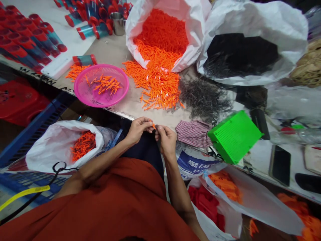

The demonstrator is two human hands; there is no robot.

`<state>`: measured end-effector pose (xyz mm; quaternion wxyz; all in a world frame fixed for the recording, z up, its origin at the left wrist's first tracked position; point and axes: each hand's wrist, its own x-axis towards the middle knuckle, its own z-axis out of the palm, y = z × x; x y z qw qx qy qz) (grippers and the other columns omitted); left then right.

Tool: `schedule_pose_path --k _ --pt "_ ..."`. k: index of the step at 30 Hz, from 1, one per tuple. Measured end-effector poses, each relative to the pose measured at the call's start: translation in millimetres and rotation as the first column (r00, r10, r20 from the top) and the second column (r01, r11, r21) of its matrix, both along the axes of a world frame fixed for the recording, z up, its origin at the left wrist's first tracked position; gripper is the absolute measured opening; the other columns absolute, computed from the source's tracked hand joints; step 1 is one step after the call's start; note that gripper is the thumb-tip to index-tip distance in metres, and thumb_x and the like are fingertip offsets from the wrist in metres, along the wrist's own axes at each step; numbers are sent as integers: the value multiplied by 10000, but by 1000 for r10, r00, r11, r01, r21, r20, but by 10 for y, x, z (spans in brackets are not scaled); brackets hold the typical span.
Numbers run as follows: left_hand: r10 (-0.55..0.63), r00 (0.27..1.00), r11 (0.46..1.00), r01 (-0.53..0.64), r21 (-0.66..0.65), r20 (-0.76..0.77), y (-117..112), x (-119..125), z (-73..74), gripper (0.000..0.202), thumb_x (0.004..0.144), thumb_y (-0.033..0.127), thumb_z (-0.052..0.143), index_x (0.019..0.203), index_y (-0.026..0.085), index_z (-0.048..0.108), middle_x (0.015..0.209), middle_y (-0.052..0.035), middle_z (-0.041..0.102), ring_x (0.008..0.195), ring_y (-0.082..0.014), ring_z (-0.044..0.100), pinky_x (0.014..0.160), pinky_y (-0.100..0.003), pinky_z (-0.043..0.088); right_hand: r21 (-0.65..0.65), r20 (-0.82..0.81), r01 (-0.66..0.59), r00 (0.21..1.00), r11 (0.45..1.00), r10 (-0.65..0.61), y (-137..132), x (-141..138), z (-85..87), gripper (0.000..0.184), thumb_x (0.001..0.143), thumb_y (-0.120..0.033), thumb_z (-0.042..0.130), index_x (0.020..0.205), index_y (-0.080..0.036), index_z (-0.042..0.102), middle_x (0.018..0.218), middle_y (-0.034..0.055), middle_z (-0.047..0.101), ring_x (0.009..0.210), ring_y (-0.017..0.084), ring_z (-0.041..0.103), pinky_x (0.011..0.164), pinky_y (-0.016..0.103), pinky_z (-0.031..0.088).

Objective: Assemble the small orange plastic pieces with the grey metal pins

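Observation:
My left hand [137, 129] pinches a small orange plastic piece [153, 125] at the table's front edge. Right beside it, my right hand [165, 139] is closed in a pinch at the same piece; what it holds is too small to name. A heap of the same orange pieces [155, 80] spills across the table from a white bag [193, 20] just beyond my hands. A pile of thin dark metal pins [204, 98] lies to the right of the heap.
A pink basket [82, 90] with some orange pieces stands left. A white bag [57, 144] of orange pieces sits below left. A green box [234, 135], checked cloth [193, 133], phone [279, 164], a bag of dark pins [250, 23] and red-capped tubes [25, 40] surround.

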<state>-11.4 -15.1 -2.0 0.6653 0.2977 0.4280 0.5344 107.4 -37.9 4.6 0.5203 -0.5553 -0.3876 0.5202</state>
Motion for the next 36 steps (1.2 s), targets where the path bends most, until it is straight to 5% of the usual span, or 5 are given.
schedule_pose_path --k 9,24,36 --pt "-2 1000 1000 2 -7 14 35 -18 -12 215 630 246 713 780 116 630 602 4 624 502 -82 581 506 -201 470 -105 -214 -98 974 990 74 68 56 3 213 701 -368 655 711 -156 635 496 -62 524 381 45 441 346 170 325" --pt "-27 999 998 29 -49 36 74 -24 26 219 610 240 725 753 107 625 568 4 620 476 -75 566 486 -189 456 -151 -309 -170 944 974 117 80 76 39 233 679 -381 676 673 -158 607 483 -54 560 336 50 457 315 168 324" --pt "-50 995 992 59 -110 84 54 -48 65 218 584 212 748 722 91 630 551 -10 627 482 -93 588 493 -202 490 -21 -25 -38 999 999 37 25 56 81 120 674 -264 670 748 -175 636 564 -48 609 443 60 523 397 166 388"
